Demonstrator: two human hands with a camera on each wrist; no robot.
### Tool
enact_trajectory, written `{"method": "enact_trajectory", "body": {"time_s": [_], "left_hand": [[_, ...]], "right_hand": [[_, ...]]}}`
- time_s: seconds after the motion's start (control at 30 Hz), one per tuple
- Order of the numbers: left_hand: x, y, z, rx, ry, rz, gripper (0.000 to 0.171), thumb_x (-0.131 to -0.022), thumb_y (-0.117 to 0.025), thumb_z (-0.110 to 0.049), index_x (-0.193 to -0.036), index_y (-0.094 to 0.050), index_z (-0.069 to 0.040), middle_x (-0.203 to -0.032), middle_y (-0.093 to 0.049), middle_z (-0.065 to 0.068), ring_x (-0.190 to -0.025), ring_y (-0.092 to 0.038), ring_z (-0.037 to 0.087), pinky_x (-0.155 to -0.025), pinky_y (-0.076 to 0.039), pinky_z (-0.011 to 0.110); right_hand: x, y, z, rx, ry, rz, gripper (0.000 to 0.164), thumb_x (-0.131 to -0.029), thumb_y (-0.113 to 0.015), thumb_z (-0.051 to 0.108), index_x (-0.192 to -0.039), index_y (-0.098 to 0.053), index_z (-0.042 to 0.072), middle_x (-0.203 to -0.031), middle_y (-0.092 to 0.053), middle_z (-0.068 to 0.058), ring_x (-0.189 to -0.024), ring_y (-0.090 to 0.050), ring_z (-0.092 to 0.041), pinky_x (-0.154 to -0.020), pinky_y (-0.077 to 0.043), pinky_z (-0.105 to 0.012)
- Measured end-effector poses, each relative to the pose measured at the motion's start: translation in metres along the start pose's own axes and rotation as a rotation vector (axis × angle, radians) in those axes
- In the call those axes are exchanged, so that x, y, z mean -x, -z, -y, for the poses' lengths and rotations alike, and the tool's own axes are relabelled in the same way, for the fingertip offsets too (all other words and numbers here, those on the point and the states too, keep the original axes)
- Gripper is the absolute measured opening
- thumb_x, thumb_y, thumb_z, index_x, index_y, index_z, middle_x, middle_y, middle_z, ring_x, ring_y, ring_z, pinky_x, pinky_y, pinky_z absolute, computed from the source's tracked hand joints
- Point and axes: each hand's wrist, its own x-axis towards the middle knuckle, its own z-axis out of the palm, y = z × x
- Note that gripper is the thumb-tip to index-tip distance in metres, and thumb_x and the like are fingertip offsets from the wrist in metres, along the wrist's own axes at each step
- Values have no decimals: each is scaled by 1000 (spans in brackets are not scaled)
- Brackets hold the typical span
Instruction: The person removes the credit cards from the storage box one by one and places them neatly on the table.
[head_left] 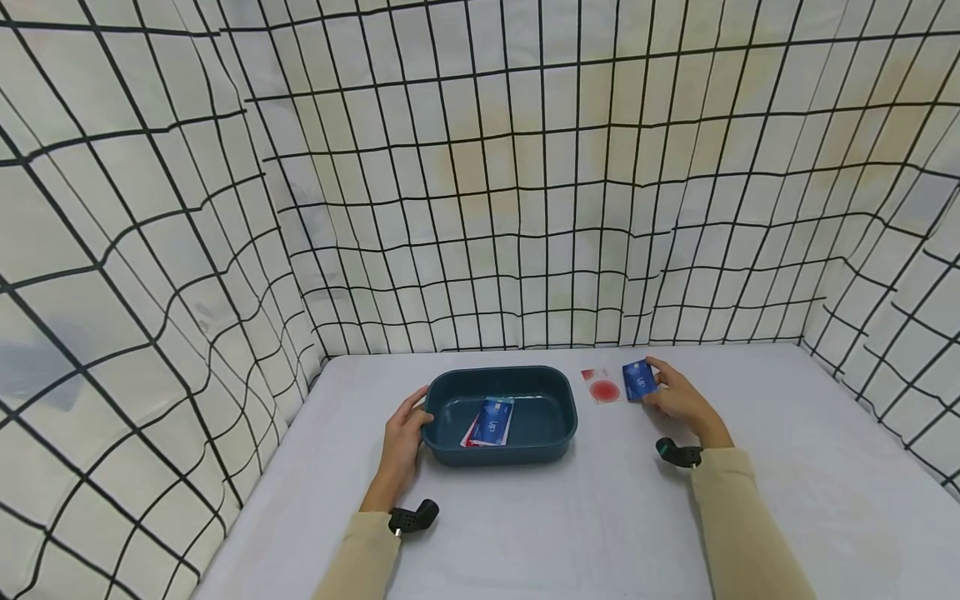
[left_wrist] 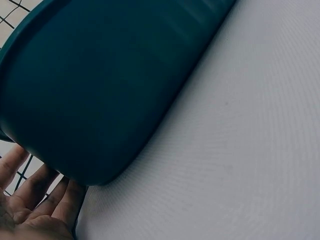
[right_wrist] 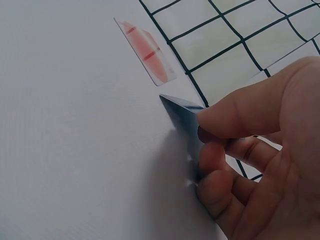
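Observation:
A dark teal rectangular plastic tray (head_left: 498, 455) sits on the table, with my left hand (head_left: 402, 437) gripping its left end. In the left wrist view, the fingers (left_wrist: 36, 187) lie against the tray's outer wall. Inside the tray are a blue card (head_left: 492, 421) and a red-and-white one (head_left: 470, 433) partly under it. My right hand (head_left: 678, 397) pinches another blue card (head_left: 639, 380) by its right side, between thumb and fingers. That card stands tilted in the right wrist view. Just left of it lies a clear card with a red circle (head_left: 604, 391).
White cloth covers the table (head_left: 555, 533). Behind it and along both sides rise white walls with a black grid (head_left: 525, 233). Each wrist carries a small black camera, on the left (head_left: 414, 517) and right (head_left: 678, 453).

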Motion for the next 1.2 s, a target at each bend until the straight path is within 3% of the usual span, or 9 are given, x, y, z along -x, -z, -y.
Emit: {"method": "enact_trajectory", "body": {"time_s": [0.47, 0.7, 0.87, 1.03, 1.2], "left_hand": [[-2, 0, 0, 1, 3, -2, 55, -96, -50, -9, -150, -52, -20, -151, -54, 13, -134, -54, 27, -103, -45, 33], [-1, 0, 0, -4, 11, -11, 55, -96, -51, -10, -150, -52, -20, -149, -55, 14, -129, -54, 27, -90, -47, 19], [0, 0, -1, -17, 14, -12, 54, -97, -50, -12, -150, -51, -21, -151, -54, 12, -133, -54, 27, -97, -47, 23], [1, -1, -1, -24, 3, -9, 54, -98, -49, -11, -151, -50, -20, -152, -53, 13, -134, -53, 29, -106, -46, 34], [2, -1, 0, -30, -14, -13, 55, -97, -49, -10, -151, -50, -17, -152, -52, 17, -134, -53, 31, -102, -47, 30]], "right_hand": [[-2, -7, 5, 112, -30, -49, 79, -89, -55, 4, -160, -19, 0, -127, -46, -28, -86, -54, -24, -67, -46, -30], [-1, -9, 7, 112, -30, -46, 78, -90, -57, 5, -159, -20, -3, -117, -50, -25, -87, -54, -25, -68, -47, -30], [-2, -10, 7, 90, -58, -39, 79, -92, -59, 6, -159, -18, -2, -113, -53, -21, -87, -53, -23, -70, -46, -29], [-2, -9, 7, 89, -81, -29, 80, -93, -60, 7, -159, -16, -4, -128, -55, -30, -100, -56, -29, -80, -48, -35], [0, -6, 8, 111, -104, -22, 77, -94, -61, 12, -157, -20, -7, -144, -47, -37, -117, -57, -41, -99, -48, -52]]}}
